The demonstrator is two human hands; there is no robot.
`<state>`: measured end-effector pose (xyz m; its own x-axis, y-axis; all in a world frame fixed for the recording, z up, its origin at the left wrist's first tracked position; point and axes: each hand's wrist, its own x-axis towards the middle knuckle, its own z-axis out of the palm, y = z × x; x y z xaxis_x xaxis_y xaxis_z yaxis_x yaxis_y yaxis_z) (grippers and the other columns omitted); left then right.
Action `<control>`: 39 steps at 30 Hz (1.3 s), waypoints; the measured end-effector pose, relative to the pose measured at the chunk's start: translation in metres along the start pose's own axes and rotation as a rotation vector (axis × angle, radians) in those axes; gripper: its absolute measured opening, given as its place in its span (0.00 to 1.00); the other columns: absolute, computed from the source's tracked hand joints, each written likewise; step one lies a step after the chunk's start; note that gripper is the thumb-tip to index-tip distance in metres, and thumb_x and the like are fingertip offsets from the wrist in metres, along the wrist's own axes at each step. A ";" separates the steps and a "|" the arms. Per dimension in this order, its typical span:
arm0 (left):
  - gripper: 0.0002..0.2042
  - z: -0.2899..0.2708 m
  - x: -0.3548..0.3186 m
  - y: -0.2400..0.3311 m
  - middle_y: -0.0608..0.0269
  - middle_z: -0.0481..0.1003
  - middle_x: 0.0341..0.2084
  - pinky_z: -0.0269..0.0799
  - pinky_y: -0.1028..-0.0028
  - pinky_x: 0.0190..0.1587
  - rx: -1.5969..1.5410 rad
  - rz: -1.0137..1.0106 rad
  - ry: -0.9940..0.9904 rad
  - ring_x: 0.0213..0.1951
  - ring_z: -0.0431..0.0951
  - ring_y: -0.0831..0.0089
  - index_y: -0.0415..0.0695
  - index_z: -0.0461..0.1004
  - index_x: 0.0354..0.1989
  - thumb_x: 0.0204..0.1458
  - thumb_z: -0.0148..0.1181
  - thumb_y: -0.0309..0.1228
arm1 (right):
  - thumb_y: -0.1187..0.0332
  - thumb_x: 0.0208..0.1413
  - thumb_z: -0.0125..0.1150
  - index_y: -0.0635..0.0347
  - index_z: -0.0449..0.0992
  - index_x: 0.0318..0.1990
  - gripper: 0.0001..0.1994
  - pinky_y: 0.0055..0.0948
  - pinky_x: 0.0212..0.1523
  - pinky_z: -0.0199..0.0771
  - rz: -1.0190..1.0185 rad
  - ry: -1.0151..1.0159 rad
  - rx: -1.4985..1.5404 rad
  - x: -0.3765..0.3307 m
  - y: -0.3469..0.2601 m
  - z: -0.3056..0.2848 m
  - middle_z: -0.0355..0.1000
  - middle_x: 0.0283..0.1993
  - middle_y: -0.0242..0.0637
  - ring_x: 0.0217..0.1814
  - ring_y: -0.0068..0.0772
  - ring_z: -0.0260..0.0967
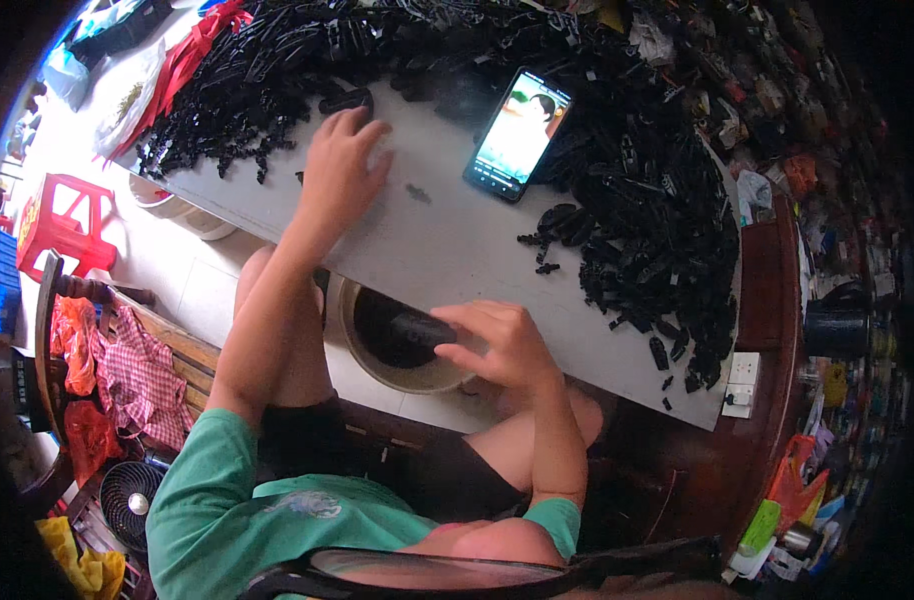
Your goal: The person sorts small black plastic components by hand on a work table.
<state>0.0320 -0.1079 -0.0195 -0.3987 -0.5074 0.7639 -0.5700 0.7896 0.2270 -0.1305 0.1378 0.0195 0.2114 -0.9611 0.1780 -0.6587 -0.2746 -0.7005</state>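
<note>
My left hand [345, 165] is over the table's left part with its fingers apart. Its fingertips reach the near edge of the heap of black plastic pieces [277, 90], at a black oblong piece [345, 100]; whether they touch it I cannot tell. At the table's front edge, my right hand [502, 345] has thumb and forefinger at the end of a dark, blurred, elongated piece [415, 326]. That piece hangs over a round beige bucket [432, 380], whose inside looks dark with black contents. My forearms come up from below, in green sleeves.
A lit phone [518, 135] lies on the pale table [427, 235] among the pieces. More black pieces [647, 240] heap along the right side. A red stool [67, 225], a wooden chair [182, 355] and a fan [132, 495] stand left; a socket box [742, 383] sits right.
</note>
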 end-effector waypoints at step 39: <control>0.13 0.002 -0.042 0.094 0.60 0.79 0.36 0.72 0.74 0.44 -1.554 -0.519 -0.705 0.38 0.76 0.75 0.36 0.78 0.43 0.51 0.66 0.30 | 0.80 0.49 0.64 0.61 0.80 0.40 0.10 0.39 0.41 0.75 -0.084 0.611 -0.413 0.005 0.030 -0.010 0.75 0.42 0.40 0.41 0.45 0.75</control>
<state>-0.0066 -0.0129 -0.0314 -0.8562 -0.4937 0.1520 0.2445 -0.1281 0.9611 -0.1567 0.1248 0.0059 -0.0870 -0.7487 0.6572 -0.9016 -0.2215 -0.3716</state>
